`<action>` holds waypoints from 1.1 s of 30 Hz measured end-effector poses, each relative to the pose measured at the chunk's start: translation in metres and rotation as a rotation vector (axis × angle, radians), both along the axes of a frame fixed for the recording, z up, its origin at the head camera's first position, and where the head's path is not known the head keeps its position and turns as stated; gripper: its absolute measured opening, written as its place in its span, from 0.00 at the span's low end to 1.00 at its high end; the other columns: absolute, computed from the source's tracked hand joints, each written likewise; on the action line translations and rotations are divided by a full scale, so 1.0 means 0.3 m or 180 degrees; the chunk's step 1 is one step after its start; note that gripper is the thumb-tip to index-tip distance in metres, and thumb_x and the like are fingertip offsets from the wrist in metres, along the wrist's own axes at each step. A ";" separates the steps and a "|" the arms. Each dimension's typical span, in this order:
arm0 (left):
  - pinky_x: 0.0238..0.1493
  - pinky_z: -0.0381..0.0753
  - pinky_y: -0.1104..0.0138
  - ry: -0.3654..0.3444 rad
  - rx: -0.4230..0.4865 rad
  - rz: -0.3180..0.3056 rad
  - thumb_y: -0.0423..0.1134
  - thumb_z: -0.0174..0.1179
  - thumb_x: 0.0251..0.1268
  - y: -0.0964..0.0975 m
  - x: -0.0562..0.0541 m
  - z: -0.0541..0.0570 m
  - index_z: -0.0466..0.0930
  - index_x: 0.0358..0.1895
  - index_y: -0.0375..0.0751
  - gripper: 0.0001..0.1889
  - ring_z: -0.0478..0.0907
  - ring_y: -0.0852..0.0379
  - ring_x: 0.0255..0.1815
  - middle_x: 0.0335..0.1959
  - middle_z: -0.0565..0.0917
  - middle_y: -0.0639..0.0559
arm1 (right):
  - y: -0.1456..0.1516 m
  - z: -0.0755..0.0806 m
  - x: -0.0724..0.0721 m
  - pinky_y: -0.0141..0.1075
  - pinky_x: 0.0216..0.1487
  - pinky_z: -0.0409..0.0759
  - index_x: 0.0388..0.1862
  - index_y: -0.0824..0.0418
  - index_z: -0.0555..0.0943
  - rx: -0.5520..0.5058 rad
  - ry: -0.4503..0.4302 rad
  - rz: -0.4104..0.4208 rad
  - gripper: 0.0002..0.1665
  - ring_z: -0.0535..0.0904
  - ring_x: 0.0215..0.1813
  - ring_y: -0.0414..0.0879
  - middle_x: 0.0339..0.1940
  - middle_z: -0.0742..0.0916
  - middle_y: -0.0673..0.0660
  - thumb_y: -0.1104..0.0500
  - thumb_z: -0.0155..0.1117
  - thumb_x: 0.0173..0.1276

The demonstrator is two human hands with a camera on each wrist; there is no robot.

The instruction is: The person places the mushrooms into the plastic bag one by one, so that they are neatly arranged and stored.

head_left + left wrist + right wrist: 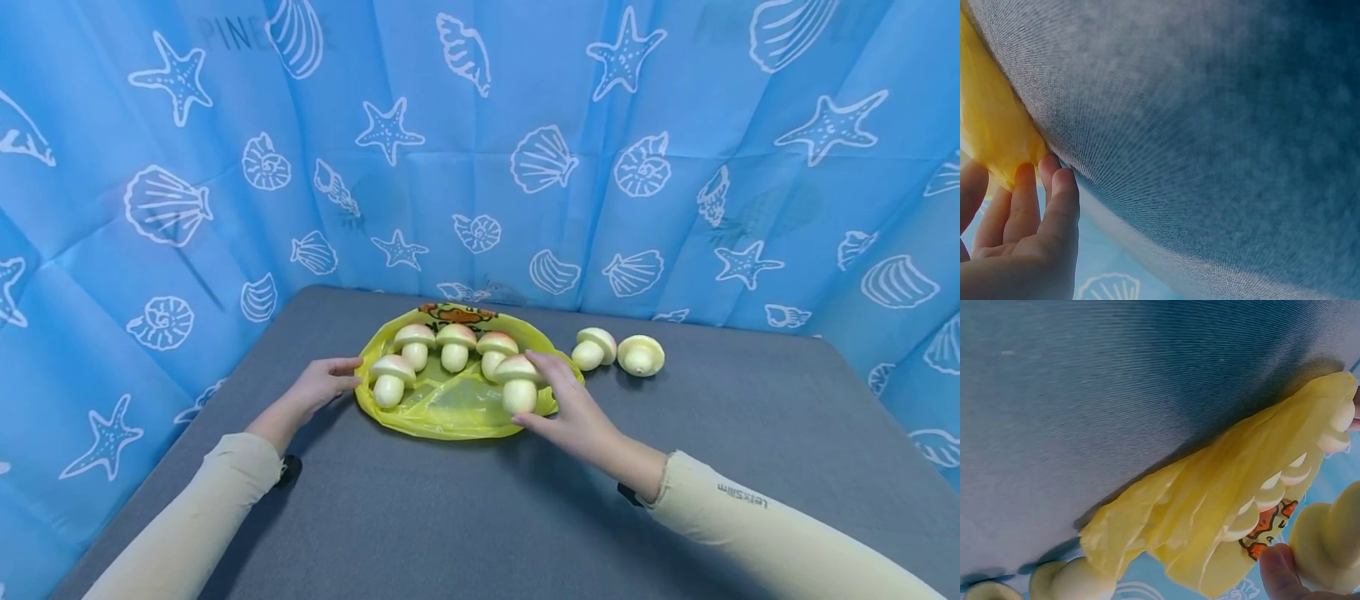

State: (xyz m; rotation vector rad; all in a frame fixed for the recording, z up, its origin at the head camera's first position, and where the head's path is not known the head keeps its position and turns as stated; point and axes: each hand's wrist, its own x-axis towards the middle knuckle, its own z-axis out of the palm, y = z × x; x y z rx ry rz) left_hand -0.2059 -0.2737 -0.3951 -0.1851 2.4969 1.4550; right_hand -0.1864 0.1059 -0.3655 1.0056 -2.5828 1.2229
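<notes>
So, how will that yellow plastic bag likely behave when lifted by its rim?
The yellow plastic bag would probably sag and fold, since its thin film is wrinkled. The round-capped mushrooms inside might roll together, as nothing visible separates them.

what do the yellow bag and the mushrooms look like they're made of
Yellow bag: looks like thin plastic film, glossy; it creases and catches the light. Mushrooms: probably foam or plastic, smooth with a soft sheen; their uniform, rounded shapes suggest moulding, but the look leaves it open.
</notes>
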 end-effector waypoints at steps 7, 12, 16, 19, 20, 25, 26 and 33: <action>0.67 0.64 0.47 -0.0007 0.0002 0.0031 0.36 0.51 0.74 0.001 0.001 -0.003 0.59 0.72 0.29 0.27 0.58 0.36 0.71 0.71 0.62 0.31 | -0.046 0.007 -0.005 0.55 0.56 0.74 0.73 0.66 0.61 0.0000 -0.0202 -0.0058 0.47 0.67 0.66 0.60 0.69 0.68 0.68 0.61 0.74 0.60; 0.67 0.64 0.47 0.0006 -0.0010 0.0016 0.36 0.51 0.74 0.000 0.002 -0.002 0.59 0.72 0.29 0.27 0.58 0.36 0.71 0.71 0.62 0.31 | -0.065 0.008 -0.011 0.56 0.56 0.74 0.74 0.66 0.60 -0.0015 -0.0258 -0.0100 0.48 0.67 0.66 0.60 0.69 0.68 0.67 0.60 0.74 0.60; 0.67 0.64 0.47 0.0020 -0.0024 0.0018 0.36 0.51 0.74 0.002 0.002 -0.001 0.59 0.72 0.29 0.27 0.59 0.36 0.71 0.71 0.62 0.31 | -0.076 0.009 -0.013 0.55 0.58 0.73 0.74 0.67 0.60 -0.0025 -0.0279 -0.0138 0.49 0.67 0.66 0.60 0.69 0.68 0.67 0.60 0.75 0.58; 0.66 0.65 0.47 0.0055 -0.0069 0.0039 0.35 0.51 0.74 0.005 0.003 -0.001 0.59 0.72 0.28 0.27 0.60 0.36 0.71 0.70 0.63 0.30 | -0.084 0.008 -0.015 0.55 0.58 0.73 0.74 0.68 0.60 -0.0048 -0.0301 -0.0158 0.49 0.67 0.66 0.60 0.69 0.69 0.68 0.61 0.75 0.58; 0.66 0.65 0.47 0.0063 -0.0084 0.0051 0.35 0.51 0.74 0.006 0.003 -0.001 0.59 0.72 0.28 0.27 0.60 0.36 0.70 0.70 0.63 0.30 | -0.087 0.008 -0.016 0.55 0.58 0.73 0.74 0.68 0.60 -0.0052 -0.0310 -0.0155 0.49 0.67 0.66 0.60 0.69 0.68 0.68 0.61 0.75 0.58; 0.66 0.65 0.47 0.0060 -0.0123 0.0082 0.34 0.50 0.74 0.009 0.003 -0.002 0.59 0.72 0.28 0.27 0.60 0.36 0.70 0.70 0.63 0.30 | -0.108 0.000 -0.024 0.56 0.60 0.71 0.73 0.68 0.60 -0.0032 -0.0360 -0.0125 0.49 0.67 0.66 0.60 0.69 0.68 0.68 0.61 0.75 0.58; 0.66 0.65 0.47 0.0058 -0.0123 0.0081 0.34 0.50 0.74 0.009 0.002 -0.003 0.59 0.72 0.28 0.27 0.60 0.36 0.70 0.70 0.63 0.30 | -0.113 -0.002 -0.025 0.56 0.60 0.70 0.73 0.68 0.60 -0.0024 -0.0369 -0.0115 0.48 0.67 0.67 0.61 0.70 0.68 0.68 0.61 0.75 0.58; 0.66 0.65 0.47 0.0070 -0.0123 0.0070 0.35 0.50 0.74 0.008 0.001 -0.008 0.59 0.72 0.28 0.27 0.60 0.36 0.70 0.70 0.63 0.30 | -0.147 -0.009 -0.024 0.55 0.64 0.68 0.73 0.68 0.61 -0.0065 -0.0503 -0.0097 0.48 0.65 0.69 0.61 0.71 0.67 0.67 0.61 0.75 0.58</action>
